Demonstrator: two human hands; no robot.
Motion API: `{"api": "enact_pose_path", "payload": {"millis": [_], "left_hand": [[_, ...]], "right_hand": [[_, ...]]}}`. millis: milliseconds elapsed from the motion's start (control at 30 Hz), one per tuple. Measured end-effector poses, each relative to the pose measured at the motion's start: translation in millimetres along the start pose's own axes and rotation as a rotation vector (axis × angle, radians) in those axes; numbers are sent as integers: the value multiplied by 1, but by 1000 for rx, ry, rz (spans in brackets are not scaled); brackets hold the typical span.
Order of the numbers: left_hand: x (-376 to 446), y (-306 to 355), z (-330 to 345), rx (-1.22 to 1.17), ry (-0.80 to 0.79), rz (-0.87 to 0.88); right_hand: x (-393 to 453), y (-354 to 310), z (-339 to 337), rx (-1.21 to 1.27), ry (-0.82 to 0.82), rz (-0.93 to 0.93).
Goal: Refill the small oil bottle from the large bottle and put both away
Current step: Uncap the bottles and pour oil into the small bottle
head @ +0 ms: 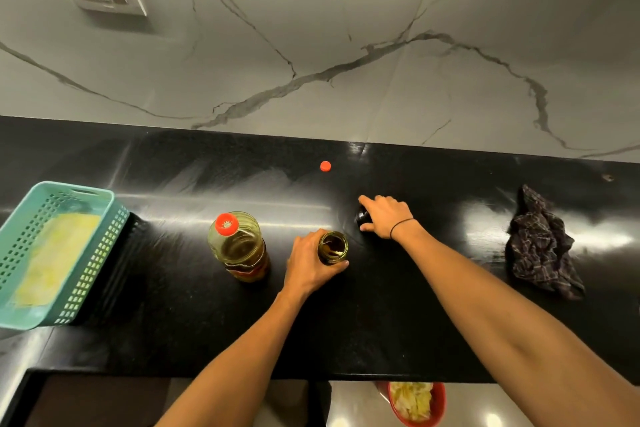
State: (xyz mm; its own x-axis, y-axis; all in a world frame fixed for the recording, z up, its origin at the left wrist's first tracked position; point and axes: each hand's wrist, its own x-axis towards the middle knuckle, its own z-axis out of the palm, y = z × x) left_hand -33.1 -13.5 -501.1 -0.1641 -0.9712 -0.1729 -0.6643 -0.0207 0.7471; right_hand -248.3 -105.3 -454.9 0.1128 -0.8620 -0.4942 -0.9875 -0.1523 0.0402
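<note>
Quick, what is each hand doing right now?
Left hand: wrapped around the small open bottle, holding it upright on the counter.
Right hand: fingers curled on a small dark cap.

Large bottle stands left of small bottle (basket farther left).

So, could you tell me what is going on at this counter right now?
A person is working with oil bottles on the black counter. The left hand grips the small open bottle, which stands upright. The right hand is closing on a dark cap lying beside it. The large bottle stands left of them with its red top on; a loose red cap lies farther back.
</note>
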Motion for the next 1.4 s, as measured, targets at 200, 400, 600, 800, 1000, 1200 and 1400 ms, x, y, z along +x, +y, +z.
{"api": "enact_pose_path", "payload": {"millis": [200,400,600,800,1000,1200,1400], "left_hand": [[-17,5,-2,-66,55,40],[-51,28,-30,-188,106,131],[-94,47,-75,-202,165,201],[-119,57,-134,-226,261,241],[-137,58,-195,-221,371,290],[-154,53,-240,-200,474,356],[-156,43,-266,-177,528,378]], "right_hand": [[-13,-1,13,27,61,59],[-58,-15,6,415,522,142],[-94,-67,43,980,564,88],[-108,-166,48,1151,253,-101],[-101,-233,17,1327,182,-168],[-85,-262,-4,1430,330,-184],[-105,-260,-9,1333,472,-130]]}}
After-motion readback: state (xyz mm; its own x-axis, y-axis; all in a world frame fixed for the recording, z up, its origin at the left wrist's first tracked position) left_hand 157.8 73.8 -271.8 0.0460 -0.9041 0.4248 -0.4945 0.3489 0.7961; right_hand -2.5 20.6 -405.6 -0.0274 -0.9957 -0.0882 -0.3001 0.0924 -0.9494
